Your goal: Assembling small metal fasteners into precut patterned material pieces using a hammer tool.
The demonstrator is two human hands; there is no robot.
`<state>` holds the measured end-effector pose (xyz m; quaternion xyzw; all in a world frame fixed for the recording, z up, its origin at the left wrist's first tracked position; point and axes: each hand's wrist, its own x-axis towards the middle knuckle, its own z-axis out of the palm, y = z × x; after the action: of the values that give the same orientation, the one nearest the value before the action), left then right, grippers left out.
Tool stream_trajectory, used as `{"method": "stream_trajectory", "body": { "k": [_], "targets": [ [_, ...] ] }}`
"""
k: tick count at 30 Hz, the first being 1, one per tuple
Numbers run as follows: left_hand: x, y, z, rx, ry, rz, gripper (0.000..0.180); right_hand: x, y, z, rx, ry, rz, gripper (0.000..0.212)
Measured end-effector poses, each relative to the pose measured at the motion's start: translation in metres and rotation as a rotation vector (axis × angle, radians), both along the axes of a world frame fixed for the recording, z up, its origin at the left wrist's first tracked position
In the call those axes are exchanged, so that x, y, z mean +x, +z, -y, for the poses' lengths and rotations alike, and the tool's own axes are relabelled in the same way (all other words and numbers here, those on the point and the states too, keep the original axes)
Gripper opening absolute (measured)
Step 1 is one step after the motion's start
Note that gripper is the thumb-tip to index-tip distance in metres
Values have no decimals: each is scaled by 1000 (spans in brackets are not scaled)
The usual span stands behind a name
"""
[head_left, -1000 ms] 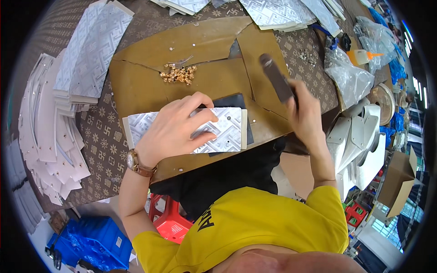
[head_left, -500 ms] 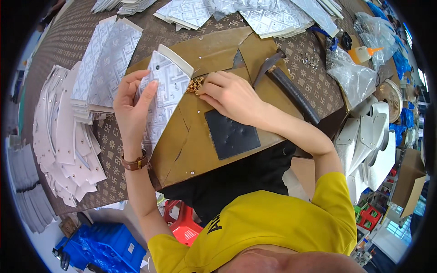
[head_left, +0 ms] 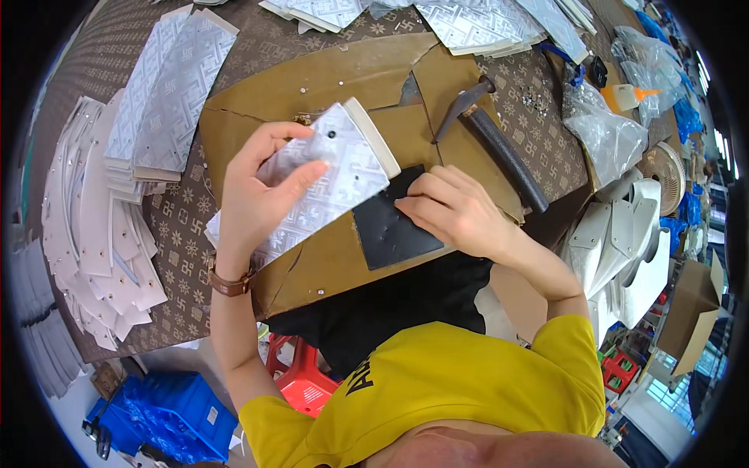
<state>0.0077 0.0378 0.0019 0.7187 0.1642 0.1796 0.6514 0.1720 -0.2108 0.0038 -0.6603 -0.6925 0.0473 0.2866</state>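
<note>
My left hand (head_left: 269, 183) grips a silver-white patterned panel (head_left: 335, 179) with a cream edge and small dark holes, tilted over the brown work board (head_left: 312, 274). Over the upper right of a square black pad (head_left: 398, 234), my right hand (head_left: 456, 210) is closed, thumb and fingers pinched together. Whatever it may hold is too small or hidden to make out. A few small brass-coloured pieces (head_left: 303, 119) peek out behind the panel, which covers the others. Right of the pad lies a hammer (head_left: 505, 160) with a dark handle.
Stacked patterned panels (head_left: 168, 101) and white curved pieces with studs (head_left: 94, 226) stand at the left. More panels (head_left: 484, 23) lie at the far edge. Plastic bags (head_left: 593, 117), a glue bottle (head_left: 622, 97) and white shaped parts (head_left: 612, 249) are at the right.
My right hand has left the brass pieces and come nearer, to the black pad. The left hand has brought the panel rightward and tilted it toward the pad.
</note>
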Motion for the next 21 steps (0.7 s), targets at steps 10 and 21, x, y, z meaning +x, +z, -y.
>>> {"method": "stream_trajectory", "body": {
  "k": [10, 21],
  "targets": [
    [7, -6, 36, 615, -107, -21, 43, -15, -2, 20, -96, -411, -927, 12],
    [7, 0, 45, 811, -128, -33, 49, -10, -10, 22, -194, -409, -902, 17]
  ]
}}
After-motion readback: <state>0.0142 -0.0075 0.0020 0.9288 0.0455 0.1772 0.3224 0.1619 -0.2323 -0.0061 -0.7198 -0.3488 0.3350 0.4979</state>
